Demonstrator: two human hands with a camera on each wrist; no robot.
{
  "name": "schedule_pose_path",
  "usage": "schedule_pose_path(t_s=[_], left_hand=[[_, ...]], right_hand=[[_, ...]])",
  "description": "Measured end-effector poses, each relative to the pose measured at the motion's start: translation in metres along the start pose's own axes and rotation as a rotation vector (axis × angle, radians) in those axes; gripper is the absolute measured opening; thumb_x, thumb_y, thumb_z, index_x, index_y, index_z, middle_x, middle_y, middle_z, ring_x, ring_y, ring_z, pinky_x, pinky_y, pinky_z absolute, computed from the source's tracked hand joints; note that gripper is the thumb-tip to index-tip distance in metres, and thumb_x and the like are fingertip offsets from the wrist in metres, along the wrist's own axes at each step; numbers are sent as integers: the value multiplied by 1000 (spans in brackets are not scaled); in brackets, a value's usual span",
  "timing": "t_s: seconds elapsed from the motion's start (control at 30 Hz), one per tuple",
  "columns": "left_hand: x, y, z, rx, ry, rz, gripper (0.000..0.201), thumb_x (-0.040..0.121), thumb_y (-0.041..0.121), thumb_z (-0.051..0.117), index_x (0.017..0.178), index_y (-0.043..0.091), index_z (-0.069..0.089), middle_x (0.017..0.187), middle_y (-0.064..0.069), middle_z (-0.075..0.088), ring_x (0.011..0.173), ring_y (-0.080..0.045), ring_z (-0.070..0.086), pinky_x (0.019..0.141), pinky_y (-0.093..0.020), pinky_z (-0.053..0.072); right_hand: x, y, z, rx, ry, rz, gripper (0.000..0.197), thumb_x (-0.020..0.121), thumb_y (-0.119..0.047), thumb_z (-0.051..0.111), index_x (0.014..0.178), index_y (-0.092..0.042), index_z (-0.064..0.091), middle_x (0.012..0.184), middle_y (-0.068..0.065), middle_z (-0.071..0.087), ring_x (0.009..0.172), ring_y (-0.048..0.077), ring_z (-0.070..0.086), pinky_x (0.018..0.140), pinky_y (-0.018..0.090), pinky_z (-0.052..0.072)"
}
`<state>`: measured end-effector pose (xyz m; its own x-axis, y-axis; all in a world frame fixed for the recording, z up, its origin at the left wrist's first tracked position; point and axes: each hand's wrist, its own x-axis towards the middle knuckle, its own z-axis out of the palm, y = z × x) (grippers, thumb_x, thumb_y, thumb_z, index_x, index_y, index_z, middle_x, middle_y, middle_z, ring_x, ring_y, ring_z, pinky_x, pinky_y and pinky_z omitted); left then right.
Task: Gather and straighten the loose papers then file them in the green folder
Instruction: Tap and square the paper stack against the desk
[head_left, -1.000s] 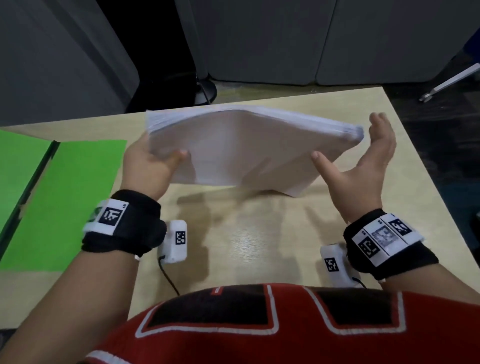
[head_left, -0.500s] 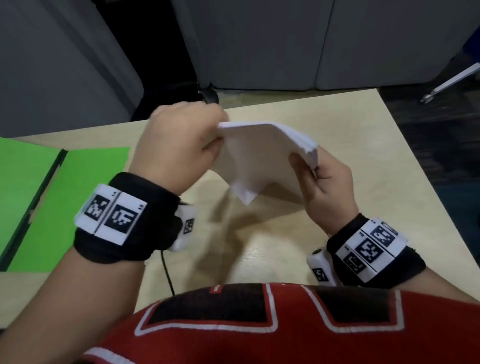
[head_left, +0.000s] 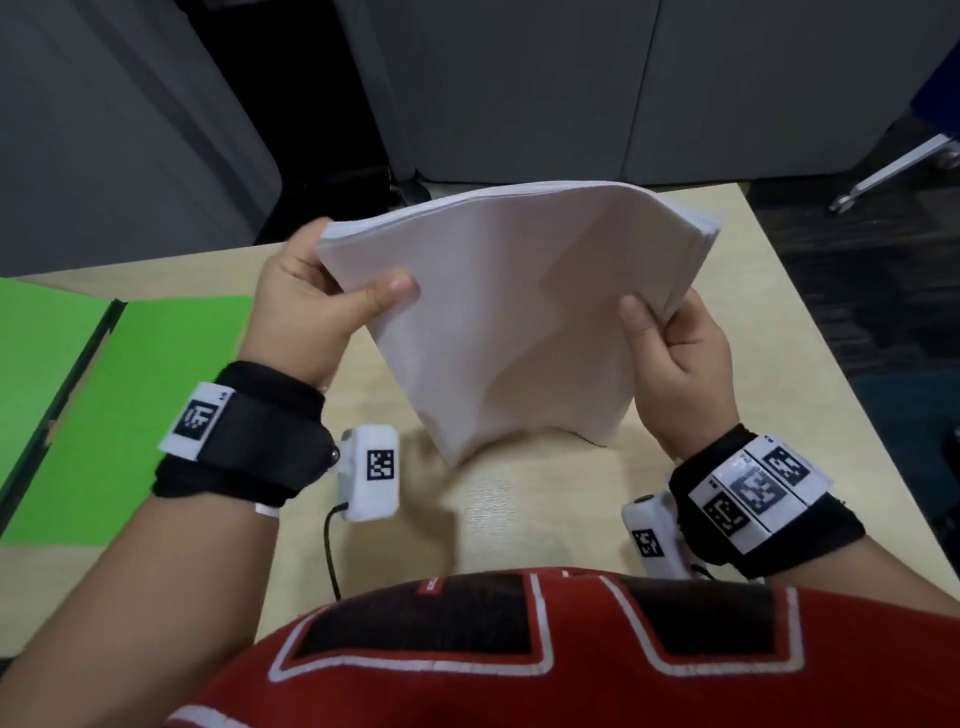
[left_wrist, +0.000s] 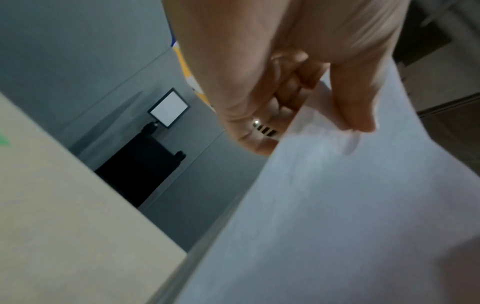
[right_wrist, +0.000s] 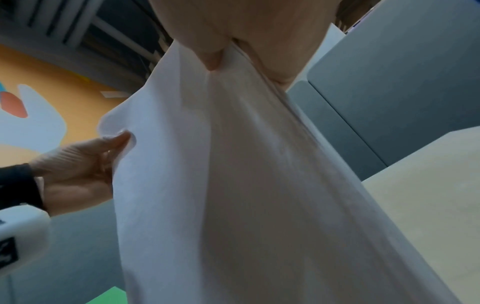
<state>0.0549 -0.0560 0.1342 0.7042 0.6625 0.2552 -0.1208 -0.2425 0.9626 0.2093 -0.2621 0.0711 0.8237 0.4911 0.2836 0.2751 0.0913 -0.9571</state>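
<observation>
Both hands now pinch the papers (head_left: 511, 317) at centre frame: left hand (head_left: 311, 312) on the left edge, right hand (head_left: 675, 343) on the right. Half a second ago the stack was turned narrow; now it faces broad, lower corner touching the tabletop (head_left: 519, 509), likely for squaring. Open green folder (head_left: 130, 405) waits at left; filing not yet done.

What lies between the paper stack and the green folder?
The left hand gripping the paper stack, then bare table beside the green folder, shown in the head view.
</observation>
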Motion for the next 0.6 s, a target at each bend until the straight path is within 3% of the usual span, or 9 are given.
schedule_pose_path(t_s=[0.1,0.17,0.23,0.33,0.47,0.6], left_hand=[[-9,-25,11,38,-38,-120,29,70,9,78,92,27,72,89,16,76,88,-3,69,81,-22,53],[-17,-42,20,113,-36,-184,32,78,2,75,93,29,67,83,25,74,83,7,68,75,-11,51],[-26,-63,26,153,-22,-272,32,81,-1,70,92,29,66,80,24,73,78,10,67,72,-9,50],[-38,-90,32,183,-37,-408,29,83,3,70,91,31,67,88,20,71,79,10,68,76,-13,50],[-38,-102,36,189,8,-507,21,84,9,71,87,29,68,89,12,71,74,4,68,79,-25,50],[-31,-94,35,121,19,-520,21,85,7,69,96,25,67,95,6,73,86,-17,70,88,-37,54]], right_hand=[[-1,8,-2,-27,-57,21,18,93,-21,52,91,-38,60,86,-32,68,87,-8,61,80,19,49],[-4,18,-3,-70,-92,58,20,93,-23,52,97,-41,59,90,-31,68,92,-8,62,85,21,50],[-9,33,-5,-117,-132,133,20,96,-23,53,100,-43,58,93,-26,68,98,0,64,91,28,51],[-13,51,-8,-180,-231,300,18,100,-19,51,102,-34,61,98,-17,67,103,15,65,96,36,51],[-6,61,-13,-235,-333,399,29,100,-12,46,127,-17,55,116,-5,64,111,14,59,101,35,46],[-4,60,-15,-59,-346,455,43,92,-1,46,127,-25,51,122,-3,63,110,13,60,89,30,51]])
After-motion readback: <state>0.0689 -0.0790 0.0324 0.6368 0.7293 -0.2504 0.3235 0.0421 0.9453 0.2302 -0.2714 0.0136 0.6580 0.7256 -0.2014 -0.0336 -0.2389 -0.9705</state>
